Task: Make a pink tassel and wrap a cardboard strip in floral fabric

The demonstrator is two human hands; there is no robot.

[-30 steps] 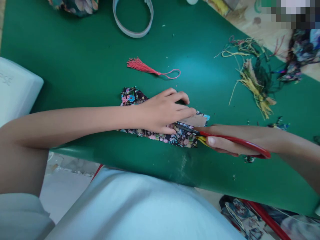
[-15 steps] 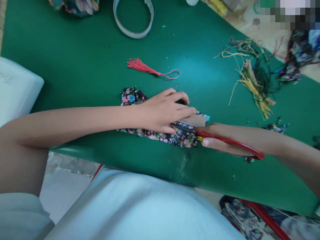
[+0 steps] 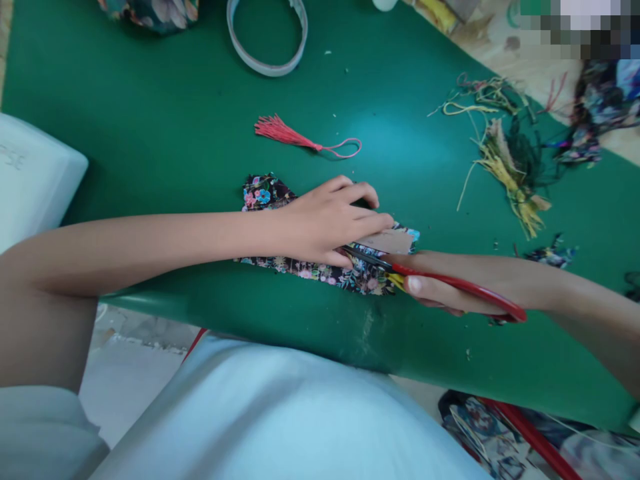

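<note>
My left hand (image 3: 335,217) lies palm down with its fingers apart, pressing on a piece of dark floral fabric (image 3: 310,269). A tan cardboard piece (image 3: 393,241) lies on that fabric, partly under the left fingers. My right hand (image 3: 434,292) grips red-handled scissors (image 3: 470,285) from the right. Their dark blades lie over the fabric along the cardboard's near edge, with the tips close to my left thumb. Most of the cardboard is hidden by my left hand. Beyond the fabric, a red tassel (image 3: 295,137) with a cord loop rests on the table.
On the green table (image 3: 165,140), a roll of tape (image 3: 269,69) stands at the back. A white box-like object (image 3: 40,173) is at the left edge. Yellow and green thread scraps (image 3: 510,180) lie on the right, with fabric bits (image 3: 555,253) nearer. Floral cloth (image 3: 160,15) sits at the back left.
My right hand and the scissors have shifted slightly, and the handles sit a little differently. My left hand, the fabric and the cardboard stay in place.
</note>
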